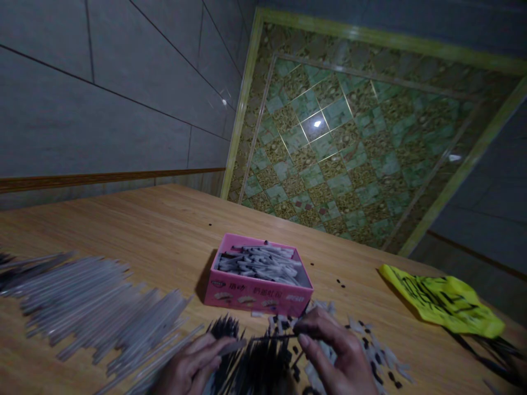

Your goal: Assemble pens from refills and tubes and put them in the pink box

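Note:
My left hand (195,362) is closed on a clear tube (233,347) at the bottom centre. To its right, my right hand (335,348) pinches a thin dark rod (275,337), whose far end points toward the tube. Whether the rod's tip enters the tube cannot be told. Below and between the hands lies a pile of dark pointed rods (263,365). Just beyond them stands a pink box (255,296) filled with pale tubes with dark ends (263,263).
Many clear tubes (94,307) lie across the left of the wooden table (164,230). Small black and whitish pieces (381,354) are scattered at the right, near a yellow bag with black print (444,302). Tiled walls border the table.

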`<state>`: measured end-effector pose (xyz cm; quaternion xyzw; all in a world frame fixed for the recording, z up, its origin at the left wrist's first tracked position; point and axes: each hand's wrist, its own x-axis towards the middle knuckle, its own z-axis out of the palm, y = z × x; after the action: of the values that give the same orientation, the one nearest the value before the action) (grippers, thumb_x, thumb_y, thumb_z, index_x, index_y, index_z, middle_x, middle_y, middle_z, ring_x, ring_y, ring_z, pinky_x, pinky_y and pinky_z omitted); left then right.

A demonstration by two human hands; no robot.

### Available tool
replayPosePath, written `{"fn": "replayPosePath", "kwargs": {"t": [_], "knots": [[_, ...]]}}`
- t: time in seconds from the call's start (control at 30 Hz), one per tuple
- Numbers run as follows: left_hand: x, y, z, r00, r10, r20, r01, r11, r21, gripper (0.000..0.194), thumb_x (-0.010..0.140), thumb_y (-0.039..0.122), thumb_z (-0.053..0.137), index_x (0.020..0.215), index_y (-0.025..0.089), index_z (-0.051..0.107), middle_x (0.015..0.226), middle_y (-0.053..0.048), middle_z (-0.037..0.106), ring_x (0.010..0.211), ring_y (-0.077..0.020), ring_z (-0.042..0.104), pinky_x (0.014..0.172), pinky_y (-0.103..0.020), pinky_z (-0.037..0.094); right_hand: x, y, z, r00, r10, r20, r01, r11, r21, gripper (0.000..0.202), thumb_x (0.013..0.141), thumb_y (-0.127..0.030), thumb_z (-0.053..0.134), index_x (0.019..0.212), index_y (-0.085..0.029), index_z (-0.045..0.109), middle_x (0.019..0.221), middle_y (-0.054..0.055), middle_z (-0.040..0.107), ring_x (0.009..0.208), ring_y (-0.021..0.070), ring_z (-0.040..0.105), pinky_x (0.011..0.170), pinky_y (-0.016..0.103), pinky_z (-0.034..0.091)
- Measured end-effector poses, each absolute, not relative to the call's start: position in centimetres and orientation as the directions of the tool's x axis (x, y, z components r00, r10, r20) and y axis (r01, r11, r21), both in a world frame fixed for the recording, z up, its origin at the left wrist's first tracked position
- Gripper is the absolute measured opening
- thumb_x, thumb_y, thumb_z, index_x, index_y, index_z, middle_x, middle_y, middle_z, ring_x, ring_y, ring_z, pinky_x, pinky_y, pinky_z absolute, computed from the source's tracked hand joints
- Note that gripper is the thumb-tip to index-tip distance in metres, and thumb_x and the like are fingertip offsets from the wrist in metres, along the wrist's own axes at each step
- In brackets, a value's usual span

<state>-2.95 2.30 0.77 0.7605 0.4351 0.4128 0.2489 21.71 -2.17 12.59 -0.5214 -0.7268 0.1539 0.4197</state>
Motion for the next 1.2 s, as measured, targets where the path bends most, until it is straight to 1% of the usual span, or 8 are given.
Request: {"fn": "replayPosePath", "kwargs": {"t": [0.27,0.53,0.8,0.93,1.0,1.07,1.13,1.2], "knots": [[-3.1,2.3,1.1,0.351,0.818,0.455,0.492,-0.575,0.653,0.031,0.084,0.027,0.045,0.107,0.038,0.064,0.081,-0.001,0.07,0.087,-0.0179,0.065,0.073,-0.021,0.05,21.6,-1.8,12.1,-0.158,0.888,0.432,0.695,0.411,-0.591,0.015,0.083,-0.027,0.052,0.074,-0.022,0.063,0.074,0.002,0.062,0.075,0.0182,0.06,0.068,0.025,0.045],[-2.8,2.0,1.4,0.383,0.765,0.517,0.502,-0.643,0.579,0.034,0.083,0.019,0.044,0.104,0.037,0.065,0.074,-0.002,0.068,0.077,-0.0183,0.065,0.066,-0.022,0.051,21.6,-1.9,12.2,-0.166,0.892,0.42,0.677,0.413,-0.609,0.016,0.084,-0.026,0.05,0.075,-0.02,0.062,0.075,0.003,0.06,0.075,0.0176,0.058,0.068,0.026,0.044],[-2.4,1.8,0.8,0.405,0.764,0.502,0.502,-0.645,0.577,0.034,0.084,0.022,0.043,0.109,0.037,0.062,0.086,-0.001,0.071,0.08,-0.0164,0.065,0.067,-0.019,0.05,20.3,-2.0,10.6,-0.208,0.892,0.402,0.692,0.425,-0.583,0.012,0.082,-0.024,0.054,0.082,-0.022,0.065,0.082,0.005,0.064,0.082,0.0202,0.06,0.072,0.028,0.047],[-2.2,1.6,0.8,0.354,0.783,0.512,0.481,-0.622,0.619,0.031,0.084,0.025,0.046,0.105,0.038,0.064,0.09,0.0,0.072,0.085,-0.0163,0.066,0.068,-0.017,0.05,21.2,-2.2,10.8,-0.063,0.893,0.445,0.69,0.361,-0.628,0.03,0.077,-0.035,0.061,0.106,-0.026,0.061,0.106,0.007,0.064,0.098,0.0243,0.059,0.082,0.033,0.048],[-2.2,1.6,1.0,0.332,0.793,0.511,0.474,-0.609,0.636,0.029,0.083,0.027,0.047,0.102,0.039,0.065,0.092,0.001,0.073,0.087,-0.0168,0.066,0.068,-0.017,0.051,22.4,-2.1,11.4,0.036,0.899,0.437,0.663,0.305,-0.683,0.026,0.079,-0.036,0.059,0.103,-0.024,0.062,0.104,0.007,0.065,0.095,0.0226,0.061,0.081,0.031,0.049],[-2.3,1.6,1.0,0.335,0.797,0.503,0.474,-0.604,0.641,0.029,0.083,0.027,0.047,0.102,0.04,0.065,0.095,0.001,0.073,0.088,-0.0174,0.066,0.068,-0.018,0.052,23.9,-1.7,11.7,0.072,0.911,0.407,0.676,0.255,-0.691,0.019,0.082,-0.034,0.055,0.092,-0.022,0.065,0.093,0.007,0.068,0.086,0.0207,0.063,0.076,0.029,0.05],[-2.4,1.8,0.6,0.348,0.805,0.48,0.495,-0.593,0.635,0.03,0.083,0.029,0.047,0.104,0.039,0.065,0.096,0.001,0.073,0.091,-0.0185,0.066,0.07,-0.019,0.052,25.3,-1.0,11.4,0.058,0.933,0.354,0.753,0.192,-0.629,0.017,0.081,-0.03,0.054,0.084,-0.02,0.066,0.084,0.006,0.069,0.08,0.02,0.064,0.071,0.027,0.05],[-2.6,2.0,-0.2,0.331,0.832,0.446,0.535,-0.555,0.638,0.03,0.082,0.032,0.048,0.106,0.038,0.065,0.098,0.001,0.074,0.097,-0.0198,0.065,0.076,-0.021,0.052,26.3,-0.2,10.4,0.029,0.97,0.241,0.87,0.095,-0.484,0.013,0.077,-0.022,0.054,0.079,-0.02,0.067,0.076,0.004,0.069,0.073,0.0187,0.064,0.065,0.024,0.047]]}}
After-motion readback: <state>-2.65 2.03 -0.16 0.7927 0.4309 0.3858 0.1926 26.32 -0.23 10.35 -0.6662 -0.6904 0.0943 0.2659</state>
